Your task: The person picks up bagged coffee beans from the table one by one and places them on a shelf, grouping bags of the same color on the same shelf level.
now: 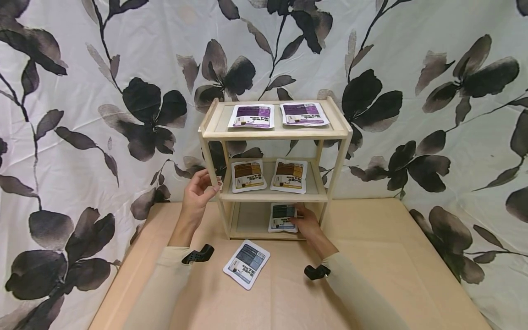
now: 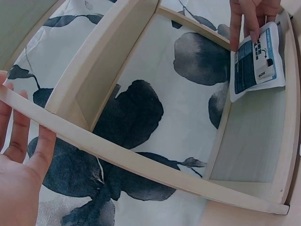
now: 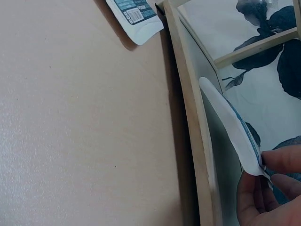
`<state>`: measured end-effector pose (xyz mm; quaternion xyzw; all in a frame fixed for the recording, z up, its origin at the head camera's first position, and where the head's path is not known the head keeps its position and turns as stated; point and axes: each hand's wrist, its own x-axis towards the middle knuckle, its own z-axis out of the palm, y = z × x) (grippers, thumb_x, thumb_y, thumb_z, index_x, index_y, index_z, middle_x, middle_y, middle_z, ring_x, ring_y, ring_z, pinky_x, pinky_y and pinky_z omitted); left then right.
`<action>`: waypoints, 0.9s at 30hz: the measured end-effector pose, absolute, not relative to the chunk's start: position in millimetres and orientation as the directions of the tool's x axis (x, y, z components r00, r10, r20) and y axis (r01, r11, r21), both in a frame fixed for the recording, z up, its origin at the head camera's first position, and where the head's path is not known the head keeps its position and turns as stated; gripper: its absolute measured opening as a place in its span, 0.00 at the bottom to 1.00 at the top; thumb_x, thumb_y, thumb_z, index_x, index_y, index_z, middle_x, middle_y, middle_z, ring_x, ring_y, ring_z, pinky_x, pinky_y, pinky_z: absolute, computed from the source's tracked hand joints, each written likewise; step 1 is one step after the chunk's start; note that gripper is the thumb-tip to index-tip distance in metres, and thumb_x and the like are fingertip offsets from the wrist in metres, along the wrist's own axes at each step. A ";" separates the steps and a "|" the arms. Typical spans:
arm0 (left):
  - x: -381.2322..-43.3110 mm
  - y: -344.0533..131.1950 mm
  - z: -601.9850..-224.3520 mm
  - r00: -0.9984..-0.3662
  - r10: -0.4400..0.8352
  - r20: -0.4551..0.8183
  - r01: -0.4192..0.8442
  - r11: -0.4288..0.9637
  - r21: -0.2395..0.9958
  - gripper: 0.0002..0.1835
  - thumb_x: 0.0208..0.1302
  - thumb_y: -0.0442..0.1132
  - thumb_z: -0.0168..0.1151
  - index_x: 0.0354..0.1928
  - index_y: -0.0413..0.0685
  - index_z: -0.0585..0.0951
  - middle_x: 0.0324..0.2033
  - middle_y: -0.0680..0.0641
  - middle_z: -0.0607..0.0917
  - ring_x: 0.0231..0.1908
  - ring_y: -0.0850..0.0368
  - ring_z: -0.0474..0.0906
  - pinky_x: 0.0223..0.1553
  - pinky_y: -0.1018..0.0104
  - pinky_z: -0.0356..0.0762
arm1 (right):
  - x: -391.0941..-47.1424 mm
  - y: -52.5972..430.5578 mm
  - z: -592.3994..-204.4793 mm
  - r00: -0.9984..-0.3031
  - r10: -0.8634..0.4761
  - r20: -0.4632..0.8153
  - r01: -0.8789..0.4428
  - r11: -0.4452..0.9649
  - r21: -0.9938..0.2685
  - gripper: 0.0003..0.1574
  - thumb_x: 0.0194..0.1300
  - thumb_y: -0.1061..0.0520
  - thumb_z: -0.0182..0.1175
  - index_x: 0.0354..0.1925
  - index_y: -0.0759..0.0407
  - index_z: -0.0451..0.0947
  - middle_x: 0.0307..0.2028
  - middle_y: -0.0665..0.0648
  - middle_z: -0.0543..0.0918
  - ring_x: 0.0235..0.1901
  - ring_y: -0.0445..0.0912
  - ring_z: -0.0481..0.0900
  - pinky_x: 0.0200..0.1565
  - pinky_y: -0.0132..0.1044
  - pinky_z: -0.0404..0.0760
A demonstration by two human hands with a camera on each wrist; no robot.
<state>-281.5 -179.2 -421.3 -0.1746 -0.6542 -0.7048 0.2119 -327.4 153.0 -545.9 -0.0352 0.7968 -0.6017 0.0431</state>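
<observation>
A small three-tier wooden shelf (image 1: pixel 275 198) stands at the back of the table. My left hand (image 1: pixel 198 195) holds its front left post (image 2: pixel 108 153), with fingers behind the wood in the left wrist view. At the bottom tier, my right hand (image 1: pixel 308 223) pinches a white pouch with a dark blue label (image 1: pixel 282 217) by its right edge. That pouch leans at a tilt over the bottom board (image 2: pixel 244 141), its thin side showing between thumb and fingers (image 3: pixel 284 159) in the right wrist view. A similar blue-labelled pouch (image 1: pixel 246 264) lies on the table before the shelf.
Two purple-labelled pouches, one on the left (image 1: pixel 251 116) and one on the right (image 1: pixel 304 114), lie on the top tier. Two brown-labelled pouches (image 1: pixel 249 176) rest on the middle tier. A floral cloth (image 1: pixel 412 82) hangs behind the table (image 1: pixel 371 256).
</observation>
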 end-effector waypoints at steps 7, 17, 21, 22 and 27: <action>-282.2 -179.6 -421.4 -0.851 -0.069 0.520 0.524 -0.054 0.850 0.26 0.64 0.21 0.61 0.63 0.27 0.69 0.45 0.52 0.84 0.51 0.42 0.76 0.51 0.66 0.75 | -327.8 152.7 -546.0 -0.995 -0.089 -0.042 0.019 0.251 -0.968 0.35 0.68 0.70 0.54 0.72 0.71 0.64 0.64 0.75 0.73 0.61 0.62 0.74 0.58 0.46 0.73; -282.9 -179.8 -421.7 -0.849 -0.070 0.523 0.527 -0.061 0.848 0.25 0.64 0.21 0.62 0.63 0.28 0.70 0.46 0.42 0.83 0.50 0.45 0.77 0.51 0.66 0.75 | -327.6 148.6 -547.3 -0.999 -0.015 -0.048 0.042 0.276 -0.960 0.36 0.63 0.75 0.47 0.70 0.73 0.66 0.61 0.74 0.76 0.59 0.60 0.74 0.52 0.38 0.74; -281.1 -179.4 -421.3 -0.850 -0.071 0.523 0.527 -0.066 0.847 0.23 0.63 0.21 0.62 0.61 0.34 0.74 0.49 0.27 0.78 0.49 0.50 0.77 0.52 0.65 0.74 | -324.6 148.1 -543.8 -0.998 0.001 -0.059 0.057 0.280 -0.958 0.38 0.65 0.73 0.44 0.73 0.75 0.57 0.66 0.77 0.69 0.65 0.63 0.69 0.61 0.51 0.71; -281.1 -179.4 -421.4 -0.851 -0.069 0.521 0.525 -0.067 0.848 0.23 0.64 0.22 0.62 0.60 0.36 0.75 0.50 0.27 0.78 0.49 0.50 0.77 0.52 0.65 0.74 | -323.7 148.1 -543.0 -0.998 0.007 -0.059 0.059 0.282 -0.958 0.38 0.65 0.73 0.45 0.74 0.76 0.55 0.67 0.78 0.67 0.67 0.64 0.67 0.63 0.54 0.70; -282.4 -180.3 -421.4 -0.848 -0.063 0.527 0.530 -0.068 0.845 0.23 0.64 0.22 0.62 0.61 0.35 0.74 0.48 0.33 0.81 0.49 0.51 0.78 0.51 0.66 0.75 | -318.7 145.9 -536.7 -1.000 0.021 0.016 -0.007 0.367 -0.930 0.37 0.61 0.71 0.52 0.70 0.76 0.63 0.67 0.78 0.68 0.70 0.67 0.65 0.67 0.58 0.67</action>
